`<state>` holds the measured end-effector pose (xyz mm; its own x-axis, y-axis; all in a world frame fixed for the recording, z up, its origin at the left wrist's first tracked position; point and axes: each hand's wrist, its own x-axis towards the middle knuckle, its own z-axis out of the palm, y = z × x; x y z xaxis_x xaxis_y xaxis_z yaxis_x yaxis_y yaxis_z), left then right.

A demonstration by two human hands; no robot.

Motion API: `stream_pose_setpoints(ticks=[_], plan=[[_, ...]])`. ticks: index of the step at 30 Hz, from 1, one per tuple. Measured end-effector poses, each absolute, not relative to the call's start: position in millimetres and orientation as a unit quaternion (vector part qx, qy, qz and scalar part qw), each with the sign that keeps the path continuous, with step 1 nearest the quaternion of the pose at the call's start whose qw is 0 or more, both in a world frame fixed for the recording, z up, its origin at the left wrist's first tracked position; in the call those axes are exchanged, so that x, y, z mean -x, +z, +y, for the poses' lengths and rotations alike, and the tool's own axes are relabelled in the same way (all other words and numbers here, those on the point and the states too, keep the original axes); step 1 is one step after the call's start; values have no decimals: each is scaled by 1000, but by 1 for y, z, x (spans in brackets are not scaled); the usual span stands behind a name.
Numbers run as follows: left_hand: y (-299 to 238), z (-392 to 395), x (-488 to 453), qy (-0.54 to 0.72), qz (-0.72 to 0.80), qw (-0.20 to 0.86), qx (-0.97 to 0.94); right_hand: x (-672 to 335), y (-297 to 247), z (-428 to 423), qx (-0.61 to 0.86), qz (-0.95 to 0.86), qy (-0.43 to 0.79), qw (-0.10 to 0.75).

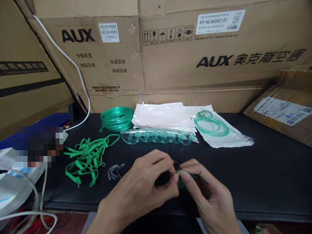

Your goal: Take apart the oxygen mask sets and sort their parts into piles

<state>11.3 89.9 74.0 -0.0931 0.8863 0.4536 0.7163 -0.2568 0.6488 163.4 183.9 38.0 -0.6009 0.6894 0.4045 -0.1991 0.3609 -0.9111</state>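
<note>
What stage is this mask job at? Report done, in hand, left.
Done: one green tubing coil already lies on a clear bag at right. In hand: the left hand and right hand pinch a thin metal clip against a clear mask between them. Left, probably: the nested row of clear masks, the green straps, the spare clips and the larger tubing bundle.

On the counter [268,169], the row of masks [158,136] lies before the pouches [161,115], with straps [87,157] left and coiled tubing [117,118] behind them.
</note>
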Motion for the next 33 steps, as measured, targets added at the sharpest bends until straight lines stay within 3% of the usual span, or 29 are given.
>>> stream_pose_setpoints(ticks=[10,15,33], plan=[[80,90,6,474,542,267,-641,-167,41,190,177,-553,751,315],[73,92,10,492,490,346,-631,-168,45,186,166,-514,784,305],[70,93,9,519,475,347,-620,-169,42,193,112,-550,789,251]])
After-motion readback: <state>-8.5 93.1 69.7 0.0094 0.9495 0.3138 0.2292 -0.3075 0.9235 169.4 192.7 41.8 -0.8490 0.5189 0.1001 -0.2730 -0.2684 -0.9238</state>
